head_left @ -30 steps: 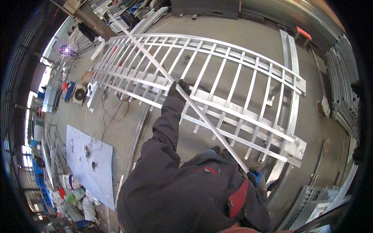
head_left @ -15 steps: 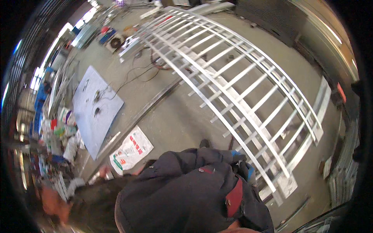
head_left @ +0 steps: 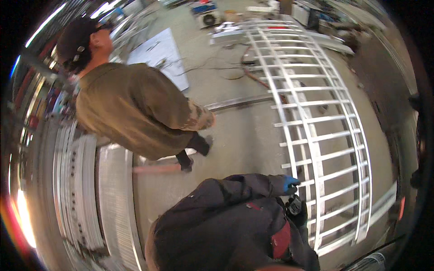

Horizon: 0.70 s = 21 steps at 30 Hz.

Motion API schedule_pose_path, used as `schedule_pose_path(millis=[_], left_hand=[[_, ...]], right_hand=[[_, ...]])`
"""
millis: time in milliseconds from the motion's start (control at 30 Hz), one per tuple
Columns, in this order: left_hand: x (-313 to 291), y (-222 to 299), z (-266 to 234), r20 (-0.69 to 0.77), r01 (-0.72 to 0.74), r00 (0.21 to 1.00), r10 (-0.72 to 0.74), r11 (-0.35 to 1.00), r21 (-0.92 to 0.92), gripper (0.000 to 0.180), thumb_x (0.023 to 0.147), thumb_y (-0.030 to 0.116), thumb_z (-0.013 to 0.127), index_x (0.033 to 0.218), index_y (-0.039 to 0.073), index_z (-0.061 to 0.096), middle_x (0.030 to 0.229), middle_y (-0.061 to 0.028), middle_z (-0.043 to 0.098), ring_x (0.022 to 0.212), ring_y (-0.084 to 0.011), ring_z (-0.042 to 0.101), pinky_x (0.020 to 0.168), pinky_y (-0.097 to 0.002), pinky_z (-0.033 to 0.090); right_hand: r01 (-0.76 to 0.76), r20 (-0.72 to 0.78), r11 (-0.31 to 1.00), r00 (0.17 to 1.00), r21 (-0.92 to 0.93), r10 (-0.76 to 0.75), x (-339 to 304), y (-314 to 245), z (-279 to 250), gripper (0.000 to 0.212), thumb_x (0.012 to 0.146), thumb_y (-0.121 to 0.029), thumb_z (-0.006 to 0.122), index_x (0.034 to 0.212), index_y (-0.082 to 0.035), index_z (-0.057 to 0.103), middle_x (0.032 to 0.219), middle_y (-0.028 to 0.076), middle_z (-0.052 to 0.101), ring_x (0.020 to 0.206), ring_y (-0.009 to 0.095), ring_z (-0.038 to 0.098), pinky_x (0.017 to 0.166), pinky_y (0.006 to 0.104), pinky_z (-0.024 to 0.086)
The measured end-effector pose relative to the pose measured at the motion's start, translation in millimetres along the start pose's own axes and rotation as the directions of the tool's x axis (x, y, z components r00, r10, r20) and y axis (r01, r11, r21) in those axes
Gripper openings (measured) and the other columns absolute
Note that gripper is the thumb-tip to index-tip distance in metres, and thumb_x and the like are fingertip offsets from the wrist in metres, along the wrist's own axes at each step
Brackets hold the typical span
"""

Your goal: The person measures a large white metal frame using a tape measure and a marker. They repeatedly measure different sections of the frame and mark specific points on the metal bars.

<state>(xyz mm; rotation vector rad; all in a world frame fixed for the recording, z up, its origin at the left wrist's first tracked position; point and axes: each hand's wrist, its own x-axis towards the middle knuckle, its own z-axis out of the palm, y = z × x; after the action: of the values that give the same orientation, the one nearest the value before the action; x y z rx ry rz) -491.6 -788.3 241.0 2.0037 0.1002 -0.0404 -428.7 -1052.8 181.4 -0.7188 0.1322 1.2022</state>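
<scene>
My left hand (head_left: 290,183), in a blue glove with a dark palm, is beside the near long rail of a silvery metal railing frame (head_left: 318,158). Its fingers look bent, but their grip is too small to make out. Just below it, close to my jacket, my right hand (head_left: 299,217) looks dark-gloved and closed around a small dark thing with a rounded grey end (head_left: 294,206). What kind of thing that is, I cannot tell. The frame has many crossbars between its long rails and stretches away to the far right.
A co-worker in a brown jacket (head_left: 131,106) walks at my left. Stacked metal profiles (head_left: 79,185) lie at the left edge. Beyond are a pale sheet (head_left: 174,61), loose cables (head_left: 217,68) and a metal bar (head_left: 239,103) on the floor. A dark panel (head_left: 384,86) stands at right.
My view has turned, so the railing frame now runs more straight away from me. The co-worker, blurred at lower left before, now stands upright farther up on the left. My hands stay close together by the frame.
</scene>
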Motion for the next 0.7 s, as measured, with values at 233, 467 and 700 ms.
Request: schedule_pose_path(millis=[233,467,700], left_hand=[[1.1,-80.7,-17.9,0.21,0.087,0.978,-0.005,0.919,-0.385,0.069,0.087,0.009,0.07,0.153,0.006,0.048,0.127,-0.016,0.069,0.107,-0.0255,0.069,0.093,-0.0402,0.057],[-16.8,-125.8,16.7,0.447,0.437,0.857,-0.254,0.818,-0.373,0.048,0.096,0.013,0.068,0.141,0.003,0.054,0.127,-0.0095,0.065,0.11,-0.0191,0.063,0.093,-0.0323,0.054],[-8.3,-160.3,67.3,0.651,0.509,0.666,-0.364,0.86,-0.041,0.043,0.104,0.023,0.063,0.14,0.001,0.057,0.12,-0.0085,0.069,0.094,-0.0141,0.064,0.081,-0.0269,0.052]], right_hand=[[0.145,-0.147,0.982,0.981,0.122,-0.126,-10.4,31.4,-43.0,0.047,0.104,-0.045,0.057,0.136,-0.011,0.061,0.123,0.01,0.07,0.111,0.028,0.068,0.069,0.0352,0.061],[0.076,-0.577,0.891,0.737,-0.447,-0.353,-113.2,159.9,-151.4,0.027,0.097,-0.027,0.066,0.118,-0.01,0.065,0.111,0.009,0.068,0.1,0.023,0.066,0.079,0.0367,0.057],[-0.277,-0.695,0.685,0.553,-0.674,-0.459,-162.7,278.4,-185.4,0.019,0.094,-0.027,0.066,0.098,-0.01,0.07,0.088,0.007,0.069,0.073,0.021,0.062,0.065,0.0395,0.051]])
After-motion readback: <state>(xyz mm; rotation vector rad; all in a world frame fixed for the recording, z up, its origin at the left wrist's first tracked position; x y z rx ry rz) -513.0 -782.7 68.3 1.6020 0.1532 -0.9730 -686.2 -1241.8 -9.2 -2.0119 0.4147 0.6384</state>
